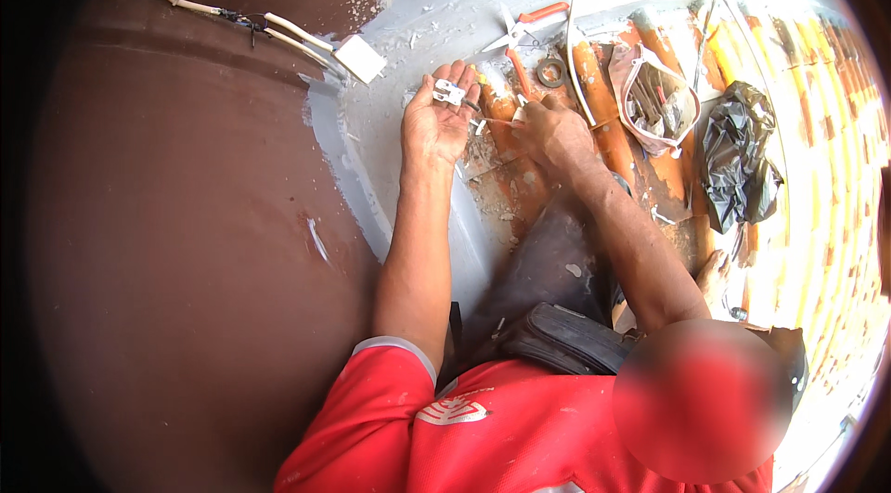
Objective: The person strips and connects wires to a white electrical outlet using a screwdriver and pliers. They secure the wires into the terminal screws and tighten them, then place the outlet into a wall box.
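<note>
Over the orange tiles (613, 145), the right hand (557, 133) curls, its exact grip too hidden to tell; just beside it, the left hand (434, 129) faces palm up, unclenched, a small white fitting (449, 92) resting on it.

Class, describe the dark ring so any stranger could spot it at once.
Find the orange tiles right of the brown surface. Near their upper end, between red-handled cutters and a curving white cable, lies a dark ring. Its round shape and open centre set it apart.
</note>
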Motion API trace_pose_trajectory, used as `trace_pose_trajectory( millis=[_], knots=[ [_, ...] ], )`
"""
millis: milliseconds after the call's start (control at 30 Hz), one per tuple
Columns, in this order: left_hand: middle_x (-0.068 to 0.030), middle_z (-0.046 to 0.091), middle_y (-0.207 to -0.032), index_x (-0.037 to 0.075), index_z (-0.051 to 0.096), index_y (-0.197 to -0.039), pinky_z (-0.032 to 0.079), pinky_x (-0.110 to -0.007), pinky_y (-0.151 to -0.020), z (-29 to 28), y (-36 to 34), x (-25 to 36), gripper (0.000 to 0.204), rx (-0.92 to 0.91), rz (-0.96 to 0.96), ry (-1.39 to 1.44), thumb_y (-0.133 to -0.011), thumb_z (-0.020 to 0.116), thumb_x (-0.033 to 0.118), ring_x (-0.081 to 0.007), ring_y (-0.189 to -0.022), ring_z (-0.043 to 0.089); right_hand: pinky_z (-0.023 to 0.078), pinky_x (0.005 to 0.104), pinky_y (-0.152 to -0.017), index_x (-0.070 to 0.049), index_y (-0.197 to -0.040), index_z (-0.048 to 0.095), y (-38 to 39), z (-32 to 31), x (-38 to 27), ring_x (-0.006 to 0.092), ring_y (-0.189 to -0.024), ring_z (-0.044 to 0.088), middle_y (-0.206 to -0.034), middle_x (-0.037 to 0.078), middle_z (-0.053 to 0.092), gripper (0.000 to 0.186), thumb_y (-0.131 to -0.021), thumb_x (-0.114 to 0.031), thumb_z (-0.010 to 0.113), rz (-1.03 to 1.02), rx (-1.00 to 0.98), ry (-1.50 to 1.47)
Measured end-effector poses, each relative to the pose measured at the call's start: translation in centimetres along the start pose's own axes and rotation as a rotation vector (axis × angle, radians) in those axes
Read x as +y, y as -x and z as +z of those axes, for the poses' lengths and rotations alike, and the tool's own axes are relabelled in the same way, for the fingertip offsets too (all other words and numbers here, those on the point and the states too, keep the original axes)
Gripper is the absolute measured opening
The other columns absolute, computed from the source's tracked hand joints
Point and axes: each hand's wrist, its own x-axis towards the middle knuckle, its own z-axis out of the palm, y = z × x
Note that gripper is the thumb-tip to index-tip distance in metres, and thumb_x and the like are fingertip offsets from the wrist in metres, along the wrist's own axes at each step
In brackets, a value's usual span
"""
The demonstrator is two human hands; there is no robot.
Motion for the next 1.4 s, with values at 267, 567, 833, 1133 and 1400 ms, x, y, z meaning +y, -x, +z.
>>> trace_pose_trajectory(
  millis=[267, 567, 833, 1133, 1400],
  knots=[
    [-0.0231, 0.068, -0.135, 0.0, 0.063, -0.122, 0.056, -0.047, -0.096, -0.8, 1.0, -1.0, 0.037, -0.212, -0.115, 0.108, -0.121, 0.043, 0.031, -0.0332, -0.115, 0.066, 0.059, 0.0559, -0.098, -0.003, -0.115, 0.075, -1.2, 0.6, 1.7, 0.0481, -0.11, 0.074, -0.135, 0.029, 0.067, 0.035, -0.095, -0.031, 0.071, 0.225, 0.09, -0.038],
    [-0.0123, 0.059, -0.093, -0.003, 0.063, -0.109, 0.044, -0.027, -0.056, 0.3, 1.8, -1.3, 0.055, -0.253, -0.155, 0.205, -0.121, 0.043, 0.046, -0.0208, -0.081, 0.055, 0.058, 0.0576, -0.098, 0.01, -0.126, 0.058, -2.2, -2.0, 0.9, 0.0549, -0.105, 0.07, -0.127, 0.04, 0.061, 0.034, -0.099, -0.01, 0.061, 0.198, 0.128, -0.068],
    [-0.0086, 0.062, -0.089, 0.007, 0.062, -0.103, 0.037, -0.024, -0.045, 2.5, 5.1, 3.7, 0.059, -0.272, 0.068, 0.044, -0.118, 0.038, 0.059, -0.0154, -0.066, 0.052, 0.057, 0.0433, -0.082, 0.0, -0.127, 0.074, -1.3, -16.9, -7.7, 0.0275, -0.091, 0.076, -0.104, 0.018, 0.079, 0.029, -0.104, -0.017, 0.07, -0.123, -0.015, -0.348],
    [-0.0058, 0.057, -0.088, 0.009, 0.062, -0.104, 0.039, -0.026, -0.051, 5.1, 9.5, 7.2, 0.059, -0.347, 0.333, -0.089, -0.116, 0.042, 0.063, -0.0181, -0.071, 0.053, 0.054, 0.0408, -0.069, -0.003, -0.109, 0.075, 3.0, -21.3, -16.1, 0.0301, -0.074, 0.071, -0.083, 0.015, 0.073, 0.015, -0.094, -0.005, 0.076, -0.355, 0.075, -0.366],
    [-0.0061, 0.057, -0.092, 0.009, 0.062, -0.105, 0.039, -0.027, -0.053, 5.5, 10.4, 7.8, 0.06, -0.38, 0.375, -0.109, -0.116, 0.04, 0.064, -0.0183, -0.074, 0.054, 0.055, 0.0414, -0.069, 0.002, -0.105, 0.075, 3.6, -21.0, -16.5, 0.0331, -0.074, 0.072, -0.085, 0.019, 0.071, 0.011, -0.096, -0.004, 0.074, -0.383, 0.057, -0.371]
  ],
)
